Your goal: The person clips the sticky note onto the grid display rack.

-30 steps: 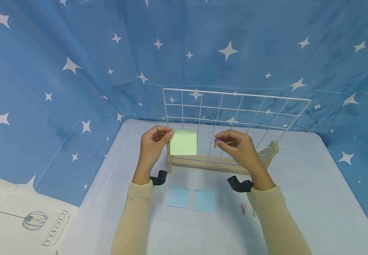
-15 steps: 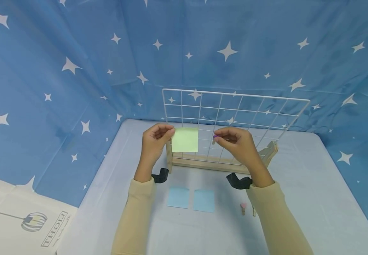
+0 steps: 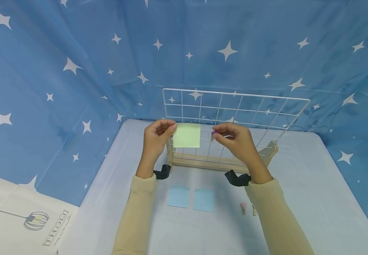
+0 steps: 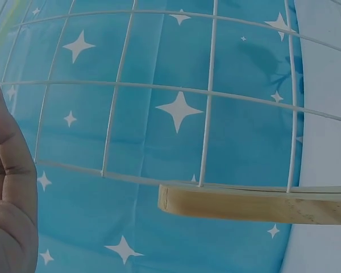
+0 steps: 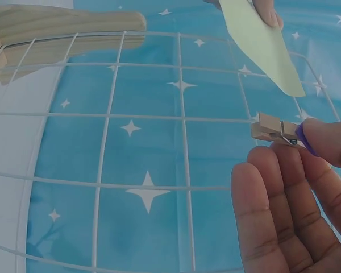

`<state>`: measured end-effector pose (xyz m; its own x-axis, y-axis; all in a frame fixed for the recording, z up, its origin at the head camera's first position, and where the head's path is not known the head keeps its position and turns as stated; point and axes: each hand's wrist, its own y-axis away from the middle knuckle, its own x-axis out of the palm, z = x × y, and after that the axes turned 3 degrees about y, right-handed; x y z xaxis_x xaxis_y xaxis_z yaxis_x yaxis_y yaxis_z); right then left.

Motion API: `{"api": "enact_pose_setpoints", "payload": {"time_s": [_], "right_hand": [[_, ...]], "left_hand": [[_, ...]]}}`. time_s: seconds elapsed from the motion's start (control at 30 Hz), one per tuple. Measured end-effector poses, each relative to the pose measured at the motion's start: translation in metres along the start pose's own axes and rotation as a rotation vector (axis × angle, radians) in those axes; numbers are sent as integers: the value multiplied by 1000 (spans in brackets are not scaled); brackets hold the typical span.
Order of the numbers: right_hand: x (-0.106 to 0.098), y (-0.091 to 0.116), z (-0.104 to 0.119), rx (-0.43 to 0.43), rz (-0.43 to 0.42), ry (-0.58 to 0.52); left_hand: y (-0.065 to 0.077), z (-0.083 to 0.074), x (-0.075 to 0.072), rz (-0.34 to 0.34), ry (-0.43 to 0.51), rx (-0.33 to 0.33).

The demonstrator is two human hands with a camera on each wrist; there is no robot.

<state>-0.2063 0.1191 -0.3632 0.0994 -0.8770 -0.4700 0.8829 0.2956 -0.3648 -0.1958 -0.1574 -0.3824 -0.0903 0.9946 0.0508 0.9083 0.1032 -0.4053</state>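
My left hand (image 3: 156, 136) pinches a pale green sticky note (image 3: 187, 135) by its upper left corner, in front of a white wire grid (image 3: 235, 108). To the right, my right hand (image 3: 237, 139) pinches a small wooden clothespin (image 5: 267, 128) with a purple piece on its end, between thumb and fingers. The clothespin's jaws point toward the note, and a gap lies between them. In the left wrist view only part of the left hand (image 4: 8, 187) shows, at the left edge.
Two light blue sticky notes (image 3: 178, 197) lie on the white table (image 3: 184, 233). Right of them lie a clothespin with a pink heart (image 3: 243, 208) and another small clothespin (image 3: 254, 211). The grid stands in a wooden base (image 3: 209, 164). A blue starry curtain (image 3: 184, 42) hangs behind.
Both hands have risen slightly toward the grid. The green note has shifted up and a little right; the clothespin has moved up and slightly left, nearer the note.
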Motion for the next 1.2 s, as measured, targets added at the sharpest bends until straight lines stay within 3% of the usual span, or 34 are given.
{"api": "enact_pose_setpoints", "payload": {"time_s": [1.2], "right_hand": [[-7, -22, 22, -37, 1, 4]], "left_hand": [[-24, -12, 11, -25, 7, 36]]}}
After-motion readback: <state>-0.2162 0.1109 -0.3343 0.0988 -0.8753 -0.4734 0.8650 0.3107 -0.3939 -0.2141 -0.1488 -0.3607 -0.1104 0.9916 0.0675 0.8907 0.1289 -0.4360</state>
